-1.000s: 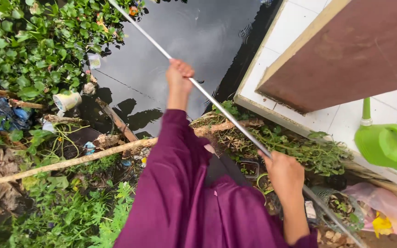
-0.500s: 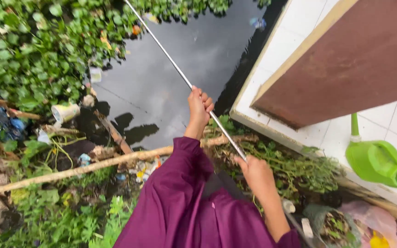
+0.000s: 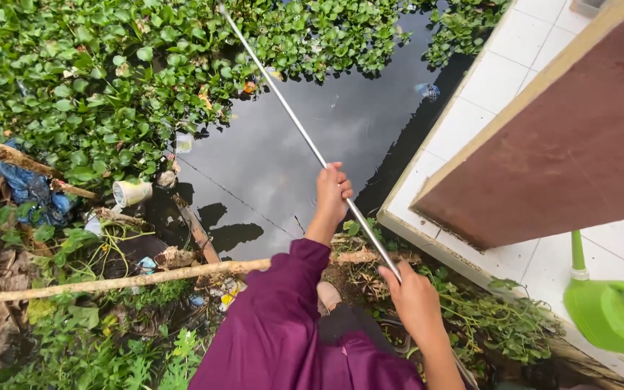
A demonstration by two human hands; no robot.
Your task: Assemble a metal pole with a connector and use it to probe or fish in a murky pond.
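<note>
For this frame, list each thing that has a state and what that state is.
Left hand: closed around the pole, held out over the water.
Right hand: closed around the pole, nearer the body.
Pole: gripped in both hands, slanting up and away over the pond.
Cup: lying on its side at the water's edge.
Watering can: standing on the tiled ledge.
Branch: lying across the bank.
</note>
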